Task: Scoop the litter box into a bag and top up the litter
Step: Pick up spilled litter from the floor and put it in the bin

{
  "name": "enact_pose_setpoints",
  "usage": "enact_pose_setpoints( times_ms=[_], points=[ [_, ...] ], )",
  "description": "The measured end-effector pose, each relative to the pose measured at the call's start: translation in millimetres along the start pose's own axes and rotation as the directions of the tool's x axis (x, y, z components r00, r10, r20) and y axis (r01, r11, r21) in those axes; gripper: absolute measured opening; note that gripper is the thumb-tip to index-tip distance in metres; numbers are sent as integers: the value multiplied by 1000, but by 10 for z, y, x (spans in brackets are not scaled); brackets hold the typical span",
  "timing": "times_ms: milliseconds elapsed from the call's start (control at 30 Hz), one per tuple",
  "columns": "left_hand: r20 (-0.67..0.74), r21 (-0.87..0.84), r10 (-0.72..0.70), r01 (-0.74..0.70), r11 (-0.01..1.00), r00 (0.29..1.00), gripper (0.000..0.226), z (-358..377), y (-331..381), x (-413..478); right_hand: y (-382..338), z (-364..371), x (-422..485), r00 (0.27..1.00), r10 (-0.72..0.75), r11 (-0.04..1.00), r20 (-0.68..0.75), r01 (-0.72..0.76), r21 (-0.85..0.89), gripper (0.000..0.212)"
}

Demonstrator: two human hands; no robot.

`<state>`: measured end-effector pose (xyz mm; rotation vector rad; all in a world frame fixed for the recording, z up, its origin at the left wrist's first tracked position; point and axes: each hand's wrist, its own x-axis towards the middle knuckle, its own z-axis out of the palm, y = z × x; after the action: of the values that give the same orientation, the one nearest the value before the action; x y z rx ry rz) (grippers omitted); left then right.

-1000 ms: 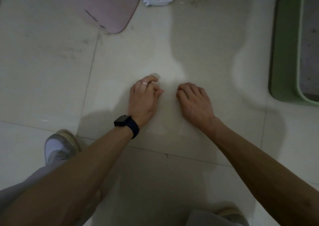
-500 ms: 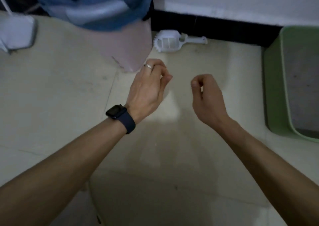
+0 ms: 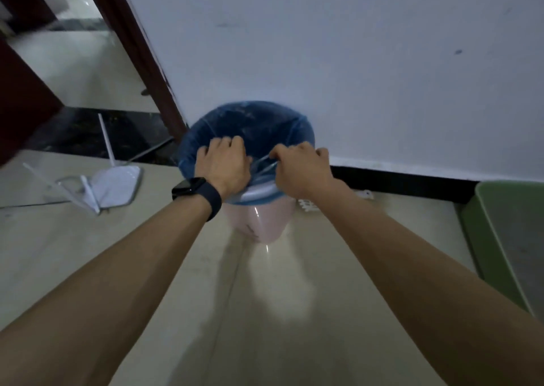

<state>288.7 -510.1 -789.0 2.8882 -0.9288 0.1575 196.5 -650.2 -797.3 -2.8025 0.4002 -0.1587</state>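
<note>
A pink bin [image 3: 260, 223] stands against the white wall, lined with a blue plastic bag [image 3: 259, 123]. My left hand [image 3: 225, 164], with a dark watch on the wrist, grips the bag's near rim. My right hand [image 3: 300, 164] grips the same rim just to the right, and a stretched strip of bag runs between the two hands. The green litter box [image 3: 512, 238] sits at the right edge, grey litter inside. A white litter scoop [image 3: 309, 204] lies behind my right forearm, mostly hidden.
A white router [image 3: 114, 185] with antennas and a cable lies on the floor to the left. A dark brown door frame [image 3: 141, 58] opens onto another room at upper left. Pale tiled floor [image 3: 265, 312] stretches in front of the bin.
The view has swung up from the floor to the wall. Both hands rose from the tiles, reached forward and took hold of the blue bag's rim.
</note>
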Motion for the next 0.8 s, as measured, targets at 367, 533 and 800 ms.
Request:
enact_pose_setpoints(
  times_ms=[367,533,800],
  points=[
    [-358,-235,438,-534,812,824,25,485,482,-1209,966,445,-1433,972,115,953,-204,-50,298,35],
    [113,-282,517,-471,836,849,41,1628,889,-2297,1584,1407,-2823,954,234,955,187,-261,139,35],
    [358,-266,289,-199,943,888,49,2407,1334,-3085,1740,1836,-3484,969,136,990,205,-128,-53,49]
  ],
)
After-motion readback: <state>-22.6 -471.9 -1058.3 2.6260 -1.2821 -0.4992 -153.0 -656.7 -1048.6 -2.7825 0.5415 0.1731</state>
